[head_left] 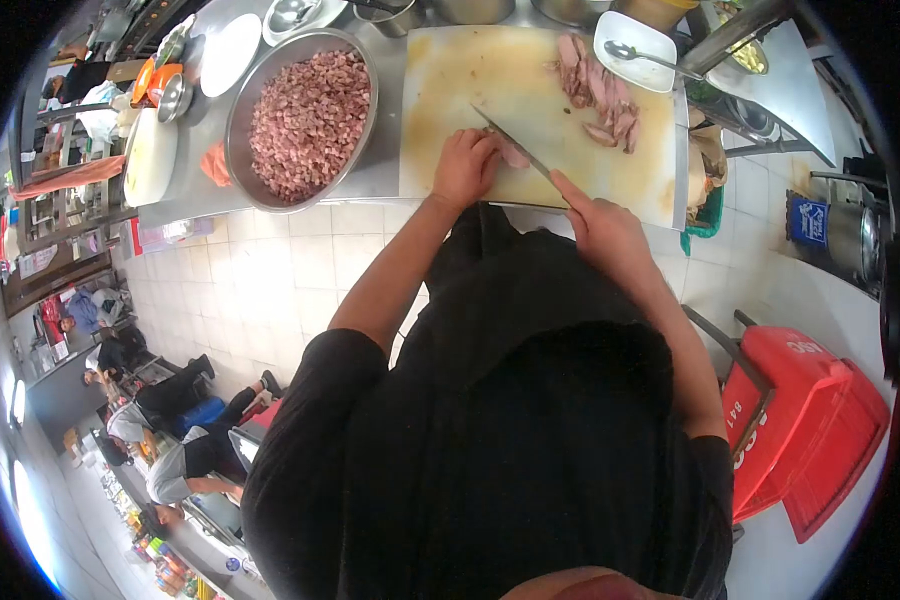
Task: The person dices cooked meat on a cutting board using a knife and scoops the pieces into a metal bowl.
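My left hand (pixel 465 166) presses with curled fingers on a pale pink piece of meat (pixel 513 155) near the front edge of a yellow-stained cutting board (pixel 480 68). In my right hand (pixel 606 226) is the handle of a knife (pixel 511 141), its long blade pointing up and left beside the meat. Whether the edge is in the meat I cannot tell. Sliced meat (pixel 610 95) lies loosely at the board's far right. Left of the board stands a large metal bowl (pixel 234 135) full of diced meat (pixel 308 125).
A white square dish (pixel 653 72) with a spoon (pixel 625 50) overlaps the board's far right corner. White plates (pixel 230 52) and metal pots (pixel 398 18) line the back. Red bins (pixel 785 420) stand on the floor at right. Several people (pixel 185 460) are in the background at left.
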`<state>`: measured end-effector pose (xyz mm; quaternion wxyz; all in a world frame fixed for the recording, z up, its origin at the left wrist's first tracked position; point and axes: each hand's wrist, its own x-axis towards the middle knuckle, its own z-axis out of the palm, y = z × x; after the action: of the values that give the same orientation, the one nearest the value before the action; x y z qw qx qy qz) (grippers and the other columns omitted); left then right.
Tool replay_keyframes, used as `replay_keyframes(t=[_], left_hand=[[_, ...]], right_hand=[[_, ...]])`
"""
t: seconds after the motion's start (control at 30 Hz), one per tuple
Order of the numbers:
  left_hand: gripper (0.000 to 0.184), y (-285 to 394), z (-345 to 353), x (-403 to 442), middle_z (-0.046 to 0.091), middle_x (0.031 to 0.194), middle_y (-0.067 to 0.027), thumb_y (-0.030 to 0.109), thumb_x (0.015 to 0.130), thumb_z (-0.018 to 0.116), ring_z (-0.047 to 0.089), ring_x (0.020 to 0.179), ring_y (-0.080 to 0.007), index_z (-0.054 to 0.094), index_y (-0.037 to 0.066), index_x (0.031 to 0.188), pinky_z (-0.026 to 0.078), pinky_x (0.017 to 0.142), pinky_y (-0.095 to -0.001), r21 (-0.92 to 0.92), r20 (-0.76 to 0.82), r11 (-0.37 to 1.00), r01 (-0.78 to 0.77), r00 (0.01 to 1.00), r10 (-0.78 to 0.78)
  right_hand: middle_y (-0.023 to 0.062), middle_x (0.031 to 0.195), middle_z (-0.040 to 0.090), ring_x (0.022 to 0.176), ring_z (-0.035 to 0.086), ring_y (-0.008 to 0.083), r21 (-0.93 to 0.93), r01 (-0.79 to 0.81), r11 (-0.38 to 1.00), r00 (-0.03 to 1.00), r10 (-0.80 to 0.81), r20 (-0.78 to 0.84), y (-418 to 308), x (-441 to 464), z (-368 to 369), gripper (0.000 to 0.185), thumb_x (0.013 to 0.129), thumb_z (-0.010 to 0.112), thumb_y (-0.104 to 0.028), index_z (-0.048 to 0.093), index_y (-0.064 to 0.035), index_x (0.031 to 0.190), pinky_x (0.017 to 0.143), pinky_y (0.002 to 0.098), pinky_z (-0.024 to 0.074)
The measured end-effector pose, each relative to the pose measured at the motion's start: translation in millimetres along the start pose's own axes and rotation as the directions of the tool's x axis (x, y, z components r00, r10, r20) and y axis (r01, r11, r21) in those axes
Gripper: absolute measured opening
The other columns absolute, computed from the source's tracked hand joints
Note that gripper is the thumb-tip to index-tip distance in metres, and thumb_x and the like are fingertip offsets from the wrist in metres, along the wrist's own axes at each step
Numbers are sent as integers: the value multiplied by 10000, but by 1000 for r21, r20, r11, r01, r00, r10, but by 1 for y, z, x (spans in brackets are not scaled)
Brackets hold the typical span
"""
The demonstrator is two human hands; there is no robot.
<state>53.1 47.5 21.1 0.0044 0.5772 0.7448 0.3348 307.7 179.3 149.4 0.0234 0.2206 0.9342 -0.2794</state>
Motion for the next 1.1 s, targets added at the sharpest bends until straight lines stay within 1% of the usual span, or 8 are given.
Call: replay_keyframes(t=[0.17,0.27,0.37,0.57,0.77,0.87,0.97,1.1], left_hand=[[197,0,-1,1,664,1094,-130,96,862,744,625,1044,-395,713,95,1056,512,907,-506,4,18,999,37,999,-37],[195,-5,5,2,660,1074,-132,105,857,754,626,1022,-396,709,96,1047,510,893,-510,-3,-12,1000,24,1000,-24],[155,-6,7,2,637,995,-73,124,845,760,618,987,-330,702,129,989,479,829,-474,-9,-64,1000,8,998,-9],[148,-9,11,1,632,974,-74,127,842,761,620,979,-322,701,137,977,480,819,-466,18,-76,1000,22,997,-21],[113,-10,11,2,627,951,-74,126,846,757,620,970,-324,697,132,941,483,827,-459,41,-76,999,33,997,-30],[133,-8,10,2,687,1069,-122,145,883,738,631,1031,-378,718,98,1005,501,889,-500,-2,-3,996,94,996,-94],[141,-8,6,3,698,1090,-125,138,881,745,637,1046,-384,723,95,1013,502,906,-500,-3,62,994,106,993,-105],[120,-6,10,1,663,1008,-74,148,860,763,629,980,-336,715,125,968,496,859,-475,-7,-103,999,43,994,-44]], right_hand=[[232,849,716,788,714,435,-148,-15,989,993,32,112,-13,9,-9,585,1046,577,-220,435,-292,1609,742,561,576],[242,862,720,805,719,439,-114,-29,993,985,48,164,-23,17,-23,573,1043,574,-215,449,-271,1599,747,566,575],[252,869,721,815,717,452,-111,-3,994,988,20,153,-25,25,-27,571,1036,570,-205,456,-257,1593,753,576,571],[260,888,723,831,712,461,-112,-4,994,983,24,184,-30,43,-30,591,1026,562,-176,450,-281,1596,766,582,563],[241,827,698,785,709,439,7,5,1000,998,-5,64,10,54,39,624,1036,571,-231,409,-361,1624,737,584,562],[253,840,693,795,683,455,35,34,999,999,-33,-14,22,54,60,591,1024,589,-201,489,-311,1596,737,560,530],[244,820,686,793,683,449,90,35,995,999,-32,-28,14,64,49,597,1025,591,-201,484,-323,1599,742,560,528],[239,828,693,804,697,446,5,-32,999,997,31,70,-11,45,15,615,1037,583,-219,427,-336,1620,745,564,542]])
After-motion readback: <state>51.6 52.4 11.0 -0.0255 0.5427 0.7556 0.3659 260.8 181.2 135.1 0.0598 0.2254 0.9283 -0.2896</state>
